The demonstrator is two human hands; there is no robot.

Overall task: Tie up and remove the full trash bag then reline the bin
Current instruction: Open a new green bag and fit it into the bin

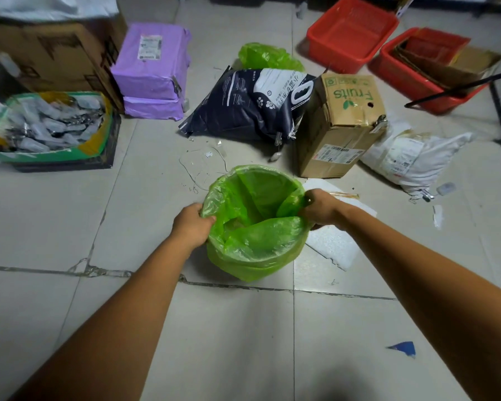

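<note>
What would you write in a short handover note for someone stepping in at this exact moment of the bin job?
Left hand: grip closed on the near-left edge of the green liner.
Right hand: grip closed on the liner's right edge.
The liner is folded over the bin's rim all round, but slack inside.
A second green bag, crumpled, lies on the floor behind the dark pet-food sack; likely the removed one.
Left: smooth the liner down, let go.

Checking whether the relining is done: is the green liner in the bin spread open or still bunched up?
Spread open: the green liner drapes over the bin's rim, both hands gripping its edge.
</note>
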